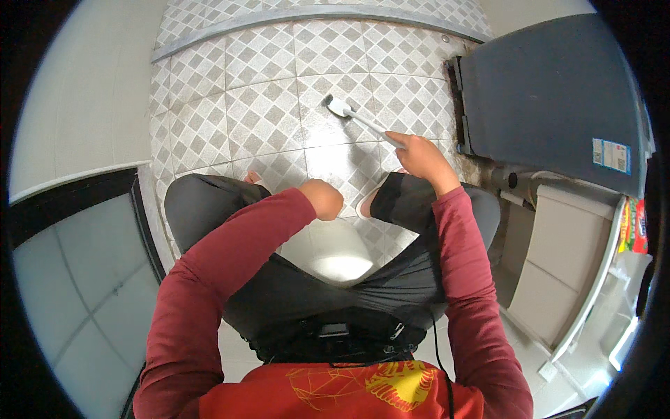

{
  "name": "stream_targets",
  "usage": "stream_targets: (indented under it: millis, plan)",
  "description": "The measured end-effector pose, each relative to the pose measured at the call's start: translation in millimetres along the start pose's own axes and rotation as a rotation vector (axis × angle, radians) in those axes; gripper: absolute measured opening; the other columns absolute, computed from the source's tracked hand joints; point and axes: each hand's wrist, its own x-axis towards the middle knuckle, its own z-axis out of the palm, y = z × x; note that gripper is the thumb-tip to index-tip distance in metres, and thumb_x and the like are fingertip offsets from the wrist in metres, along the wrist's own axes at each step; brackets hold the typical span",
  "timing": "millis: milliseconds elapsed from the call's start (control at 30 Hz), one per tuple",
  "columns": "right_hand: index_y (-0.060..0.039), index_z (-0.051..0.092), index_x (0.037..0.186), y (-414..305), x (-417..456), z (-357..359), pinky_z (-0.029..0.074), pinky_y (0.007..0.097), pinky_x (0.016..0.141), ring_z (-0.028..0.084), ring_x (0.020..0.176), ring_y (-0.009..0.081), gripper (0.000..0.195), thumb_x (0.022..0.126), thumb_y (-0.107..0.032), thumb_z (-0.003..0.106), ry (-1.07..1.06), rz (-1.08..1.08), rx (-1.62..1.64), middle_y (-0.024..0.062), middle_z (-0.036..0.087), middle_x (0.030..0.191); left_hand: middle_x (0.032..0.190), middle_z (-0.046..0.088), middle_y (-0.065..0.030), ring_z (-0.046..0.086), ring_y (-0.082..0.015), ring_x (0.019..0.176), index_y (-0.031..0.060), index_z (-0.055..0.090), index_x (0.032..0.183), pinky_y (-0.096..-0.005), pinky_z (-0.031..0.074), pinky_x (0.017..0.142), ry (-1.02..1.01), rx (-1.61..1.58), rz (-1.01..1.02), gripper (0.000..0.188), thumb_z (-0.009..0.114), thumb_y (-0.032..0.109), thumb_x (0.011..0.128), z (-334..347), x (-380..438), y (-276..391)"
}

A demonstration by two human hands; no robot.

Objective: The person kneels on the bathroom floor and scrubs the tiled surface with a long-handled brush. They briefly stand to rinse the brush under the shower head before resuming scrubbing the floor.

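Observation:
My right hand (422,161) grips the end of the long pale handle of a scrub brush (340,107), its index finger laid along the handle. The brush's white head, with dark bristles at its tip, rests on the patterned floor tiles (264,112) ahead of me. My left hand (324,199) hangs between my knees above a pale, glossy rounded surface; its fingers are curled in and mostly hidden, so I cannot tell whether it holds anything.
A dark grey appliance (544,99) stands at the right, above a pipe (515,180) and a beige tiled block (549,262). A raised strip (324,10) crosses the floor at the far side. A frosted glass door (84,298) is at the left.

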Motion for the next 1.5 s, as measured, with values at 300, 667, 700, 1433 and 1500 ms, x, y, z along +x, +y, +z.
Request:
stream_targets:
  millis: [300, 667, 700, 1433, 1500]
  plan:
    - [-0.0187, 0.070, 0.121, -13, 2, -6, 0.055, 0.0503, 0.076, 0.070, 0.086, 0.0385, 0.036, 0.090, -0.020, 0.052, 0.043, 0.097, -0.229, 0.0196, 0.072, 0.094, 0.089, 0.071, -0.0244, 0.070, -0.0412, 0.082, -0.0031, 0.073, 0.085, -0.0503, 0.055, 0.073, -0.007, -0.047, -0.032, 0.023, 0.056, 0.008, 0.075, -11, -2, 5]
    - [-0.0177, 0.067, 0.127, -16, 1, 14, 0.055, 0.0509, 0.076, 0.070, 0.086, 0.0371, 0.038, 0.093, -0.022, 0.051, -0.055, 0.082, -0.263, 0.0183, 0.073, 0.096, 0.092, 0.071, -0.0249, 0.070, -0.0401, 0.084, -0.0033, 0.073, 0.090, -0.0490, 0.055, 0.074, -0.010, -0.039, -0.036, 0.025, 0.056, 0.008, 0.076, -15, -8, 7]
    - [-0.0178, 0.066, 0.127, -13, 3, 18, 0.055, 0.0509, 0.076, 0.070, 0.086, 0.0371, 0.038, 0.092, -0.022, 0.051, -0.042, 0.093, -0.251, 0.0183, 0.073, 0.096, 0.092, 0.071, -0.0248, 0.070, -0.0400, 0.083, -0.0033, 0.073, 0.090, -0.0490, 0.055, 0.074, -0.009, -0.032, -0.028, 0.025, 0.056, 0.008, 0.076, -14, -6, 6]
    - [-0.0139, 0.068, 0.121, -10, 7, 13, 0.056, 0.0509, 0.075, 0.071, 0.087, 0.0372, 0.034, 0.093, -0.022, 0.051, -0.045, 0.126, -0.284, 0.0164, 0.073, 0.094, 0.089, 0.071, -0.0245, 0.070, -0.0405, 0.082, -0.0028, 0.073, 0.087, -0.0494, 0.055, 0.072, 0.012, -0.033, -0.032, 0.023, 0.058, 0.008, 0.074, -9, -1, 2]
    - [-0.0133, 0.068, 0.119, -11, 7, 10, 0.056, 0.0509, 0.074, 0.071, 0.087, 0.0371, 0.033, 0.092, -0.022, 0.050, -0.062, 0.132, -0.287, 0.0166, 0.073, 0.093, 0.089, 0.071, -0.0243, 0.070, -0.0404, 0.081, -0.0027, 0.073, 0.086, -0.0493, 0.055, 0.072, 0.009, -0.028, -0.028, 0.022, 0.058, 0.008, 0.073, -11, -1, 2]
